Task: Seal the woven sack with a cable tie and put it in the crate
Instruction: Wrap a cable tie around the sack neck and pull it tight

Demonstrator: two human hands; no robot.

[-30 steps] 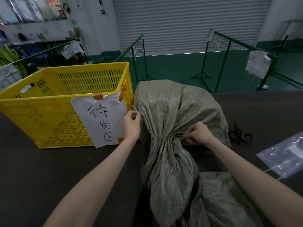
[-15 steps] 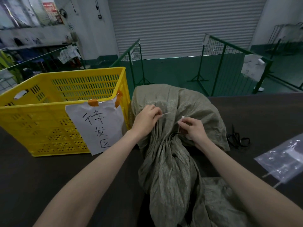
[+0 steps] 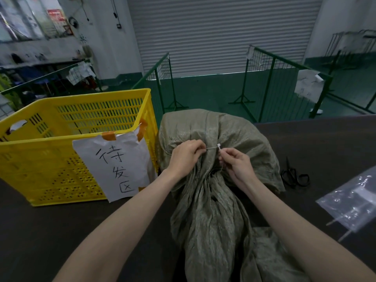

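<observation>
A grey-green woven sack [image 3: 205,200] lies on the dark table in front of me, its neck bunched into folds. A thin white cable tie [image 3: 214,147] runs around that neck. My left hand [image 3: 186,156] pinches the tie's tail end. My right hand [image 3: 237,164] pinches the strap just below the tie's small square head. The two ends meet above the gathered neck, between my hands. The yellow slotted crate [image 3: 67,147] stands to the left of the sack, with a white handwritten paper taped to its near wall.
Black scissors [image 3: 295,176] lie on the table right of the sack. A clear plastic bag [image 3: 354,202] holding more ties lies at the right edge. Green wire fence panels [image 3: 270,82] stand beyond the table's far edge.
Both hands rose from the sides of the sack's neck and came together above it, bringing the cable tie's tail end up to its head.
</observation>
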